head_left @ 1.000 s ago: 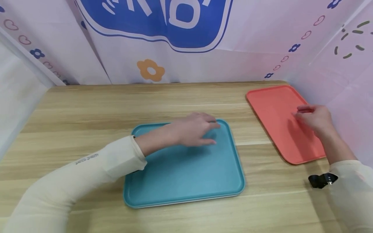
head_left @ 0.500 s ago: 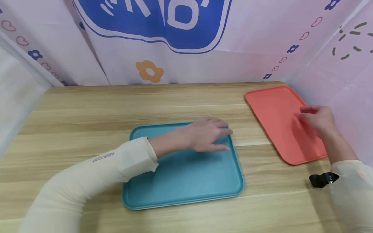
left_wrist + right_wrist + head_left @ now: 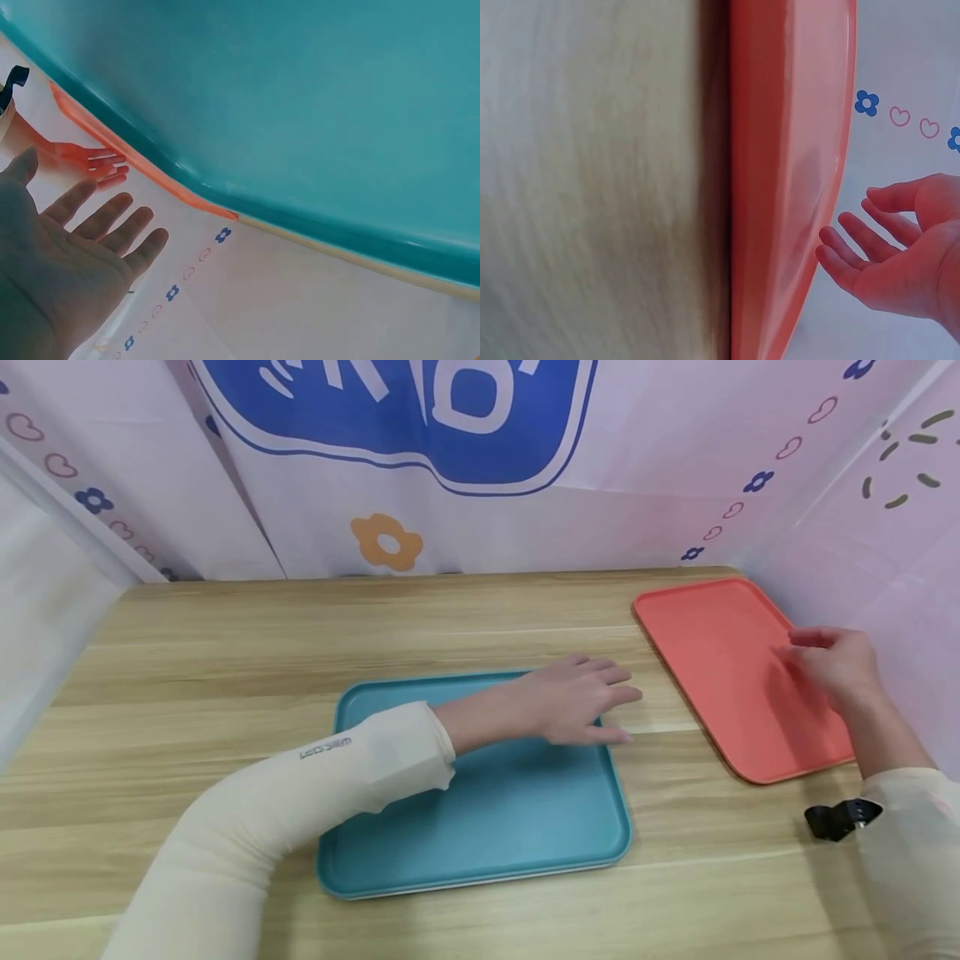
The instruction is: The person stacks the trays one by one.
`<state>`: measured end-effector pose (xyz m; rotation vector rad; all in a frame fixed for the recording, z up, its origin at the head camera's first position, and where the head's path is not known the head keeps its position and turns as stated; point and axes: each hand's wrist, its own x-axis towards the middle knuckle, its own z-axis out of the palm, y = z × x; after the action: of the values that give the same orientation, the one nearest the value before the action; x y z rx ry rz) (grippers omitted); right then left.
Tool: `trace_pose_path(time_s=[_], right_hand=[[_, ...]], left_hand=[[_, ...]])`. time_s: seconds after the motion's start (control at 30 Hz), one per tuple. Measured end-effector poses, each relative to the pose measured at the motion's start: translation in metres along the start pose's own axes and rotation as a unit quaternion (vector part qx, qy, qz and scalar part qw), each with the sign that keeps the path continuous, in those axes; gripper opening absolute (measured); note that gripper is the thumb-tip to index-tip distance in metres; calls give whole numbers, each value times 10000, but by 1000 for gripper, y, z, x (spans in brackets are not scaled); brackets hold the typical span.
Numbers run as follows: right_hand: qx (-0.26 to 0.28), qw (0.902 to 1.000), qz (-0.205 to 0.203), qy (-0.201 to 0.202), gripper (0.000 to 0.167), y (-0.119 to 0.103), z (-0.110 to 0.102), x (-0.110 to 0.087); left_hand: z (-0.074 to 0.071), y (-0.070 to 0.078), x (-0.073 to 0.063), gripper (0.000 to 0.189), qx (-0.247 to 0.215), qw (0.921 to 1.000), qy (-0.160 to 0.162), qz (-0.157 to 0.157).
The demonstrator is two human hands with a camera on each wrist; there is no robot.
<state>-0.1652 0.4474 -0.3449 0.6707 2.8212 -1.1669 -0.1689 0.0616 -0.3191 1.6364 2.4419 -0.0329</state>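
A teal rectangular tray (image 3: 480, 827) lies in the middle of the table, with a pale rim showing beneath its front edge. Above its right edge hovers my left hand (image 3: 581, 700), fingers spread and holding nothing. In the left wrist view that hand (image 3: 82, 259) shows its palm, apart from the tray (image 3: 315, 127). A red tray (image 3: 712, 643) rests at the right, angled to the side wall. Over its right side hangs my right hand (image 3: 840, 667), fingers loosely bent. The right wrist view shows this hand (image 3: 904, 255) with nothing in it.
The wooden table (image 3: 247, 635) carries both trays. A printed white cloth wall (image 3: 525, 535) rises behind, and a pinkish one (image 3: 885, 577) stands close beside the red tray. A black clip-like piece (image 3: 840, 820) sits at the right wrist.
My left hand has moved right across the teal tray, to its right edge. My right hand has shifted slightly right. Both trays stay in place.
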Motion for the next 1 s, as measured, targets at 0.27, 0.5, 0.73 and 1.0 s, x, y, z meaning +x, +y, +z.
trace_pose_path(time_s=[0.27, 0.5, 0.73, 1.0], right_hand=[[-318, 9989, -281, 181, 49, 2, -4, 5], [-515, 9976, -349, 317, 45, 0, -4, 9], [-826, 9954, -209, 439, 45, 0, -6, 11], [-1037, 9941, -12, 328, 49, 2, -6, 18]], left_hand=[[0, 6, 23, 64, -281, 9995, -157, -20], [3, 2, 37, 67, -412, 9984, -313, -246], [6, -5, 43, 65, -616, 9967, -372, -382], [5, -7, 50, 64, -612, 9970, -318, -358]])
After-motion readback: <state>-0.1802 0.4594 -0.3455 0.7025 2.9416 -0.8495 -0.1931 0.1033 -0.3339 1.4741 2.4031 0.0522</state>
